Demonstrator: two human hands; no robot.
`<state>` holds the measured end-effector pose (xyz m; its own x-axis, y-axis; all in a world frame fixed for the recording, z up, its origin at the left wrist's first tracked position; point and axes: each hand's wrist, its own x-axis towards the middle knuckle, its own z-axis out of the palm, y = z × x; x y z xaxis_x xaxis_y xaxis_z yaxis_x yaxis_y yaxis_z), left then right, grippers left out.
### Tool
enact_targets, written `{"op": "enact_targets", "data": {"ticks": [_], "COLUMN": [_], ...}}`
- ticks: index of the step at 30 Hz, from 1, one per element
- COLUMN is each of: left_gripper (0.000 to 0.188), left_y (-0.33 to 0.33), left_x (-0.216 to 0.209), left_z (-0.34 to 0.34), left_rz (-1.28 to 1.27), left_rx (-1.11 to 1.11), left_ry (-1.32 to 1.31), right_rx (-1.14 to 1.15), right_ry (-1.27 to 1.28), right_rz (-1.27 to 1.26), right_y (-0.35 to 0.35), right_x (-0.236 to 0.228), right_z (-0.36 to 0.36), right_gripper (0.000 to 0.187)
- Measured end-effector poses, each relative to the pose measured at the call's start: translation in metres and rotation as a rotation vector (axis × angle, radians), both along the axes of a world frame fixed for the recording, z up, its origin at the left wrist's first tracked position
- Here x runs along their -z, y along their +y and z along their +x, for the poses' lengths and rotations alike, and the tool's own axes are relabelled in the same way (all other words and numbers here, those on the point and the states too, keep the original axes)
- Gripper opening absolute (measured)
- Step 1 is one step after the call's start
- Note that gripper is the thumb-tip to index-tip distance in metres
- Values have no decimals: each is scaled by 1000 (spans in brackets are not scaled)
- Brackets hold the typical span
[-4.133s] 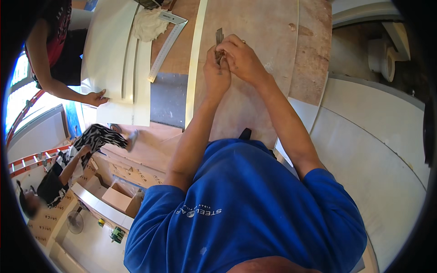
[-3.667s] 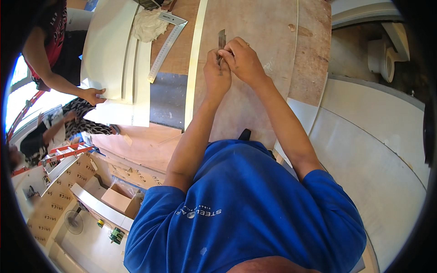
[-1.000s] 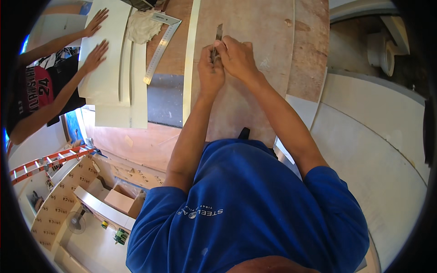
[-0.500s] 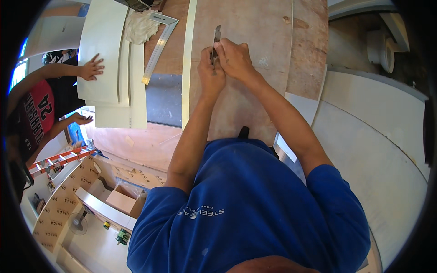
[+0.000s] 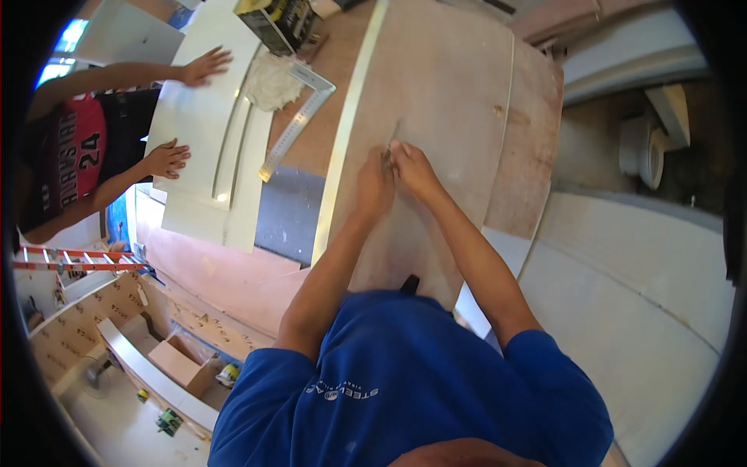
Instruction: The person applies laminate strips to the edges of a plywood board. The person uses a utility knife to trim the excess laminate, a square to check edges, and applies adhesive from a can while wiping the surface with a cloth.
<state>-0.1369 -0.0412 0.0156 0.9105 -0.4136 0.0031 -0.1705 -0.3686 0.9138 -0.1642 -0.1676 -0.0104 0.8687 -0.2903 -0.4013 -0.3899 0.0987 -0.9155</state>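
My left hand [image 5: 376,185] and my right hand [image 5: 414,169] meet above a pale brown plywood panel [image 5: 451,70], fingers closed together around a utility knife. Its thin grey blade [image 5: 398,129] points away from me, smeared by motion; most of the handle is hidden in my fingers. The panel's yellowish edge strip [image 5: 350,117] runs left of my hands. Beyond it, a steel try square [image 5: 299,128] lies beside a crumpled cream cloth [image 5: 274,82].
A person at the left rests one hand [image 5: 168,159] on stacked white sheets [image 5: 179,206]; the other is blurred above them. A dark box [image 5: 282,22] stands at the back. An orange ladder [image 5: 78,261] and open cabinet [image 5: 144,381] are lower left. A toilet [image 5: 646,148] shows right.
The whole view has shifted and turned, so my hands appear lower. My fingers stay closed round the knife. The other person's hands have moved across the white sheets.
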Motion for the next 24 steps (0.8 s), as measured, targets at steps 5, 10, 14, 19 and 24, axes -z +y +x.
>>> {"op": "enact_targets", "data": {"ticks": [5,10,14,19,24], "left_gripper": [29,33,24,22,22], "left_y": [13,-35,-100,-154,-183], "left_x": [10,21,35,43,70], "left_z": [49,168,259,327,357], "left_rz": [-19,64,163,288,232], "left_rx": [-104,-74,23,-67,-87], "left_ry": [-8,-295,-321,-243,-212], "right_rx": [8,-34,-38,-28,-54], "right_ry": [-133,-126,-61,-76,-43], "right_rz": [-621,-1131,-1278,-1408,-1381], "right_y": [-64,-76,-56,-49,-47], "right_x": [34,24,48,50,46], "right_z": [39,126,148,150,152], "right_gripper": [33,48,56,58,59]}}
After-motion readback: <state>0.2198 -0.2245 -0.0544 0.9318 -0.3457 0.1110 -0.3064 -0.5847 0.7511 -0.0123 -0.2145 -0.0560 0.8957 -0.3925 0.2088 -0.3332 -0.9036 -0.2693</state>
